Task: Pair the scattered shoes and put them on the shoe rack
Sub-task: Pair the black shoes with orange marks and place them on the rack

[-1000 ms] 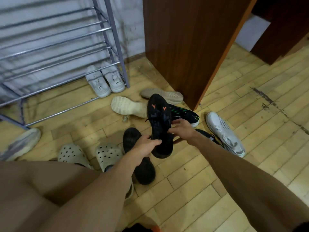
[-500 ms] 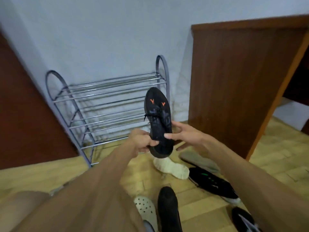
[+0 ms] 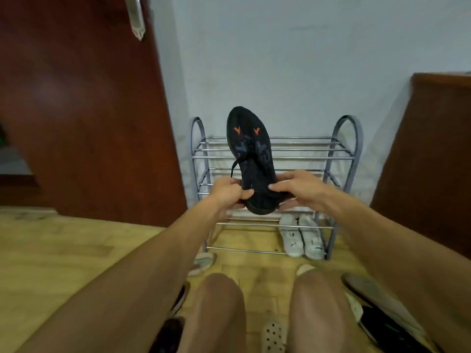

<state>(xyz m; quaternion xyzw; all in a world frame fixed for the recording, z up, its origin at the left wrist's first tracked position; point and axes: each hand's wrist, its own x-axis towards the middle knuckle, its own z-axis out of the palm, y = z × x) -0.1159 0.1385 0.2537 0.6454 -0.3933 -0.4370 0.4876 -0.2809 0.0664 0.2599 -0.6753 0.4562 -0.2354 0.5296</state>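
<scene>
I hold a black sneaker (image 3: 251, 154) with two orange marks, toe up, in front of the metal shoe rack (image 3: 341, 151). My left hand (image 3: 229, 191) grips its heel end from the left and my right hand (image 3: 298, 187) grips it from the right. The rack's wire shelves are bare. A pair of white sneakers (image 3: 302, 236) stands side by side on the floor under the rack's lowest shelf, at the right.
A brown door (image 3: 84, 110) stands to the left and a brown cabinet (image 3: 430, 149) to the right of the rack. Near my knees lie a black shoe (image 3: 168, 332), a perforated clog (image 3: 272, 336), a black shoe with green marks (image 3: 387, 329) and a grey shoe (image 3: 202, 262).
The view has swung up from the floor and now faces the rack squarely. Both hands have raised the black sneaker in front of the rack. The grip is unchanged.
</scene>
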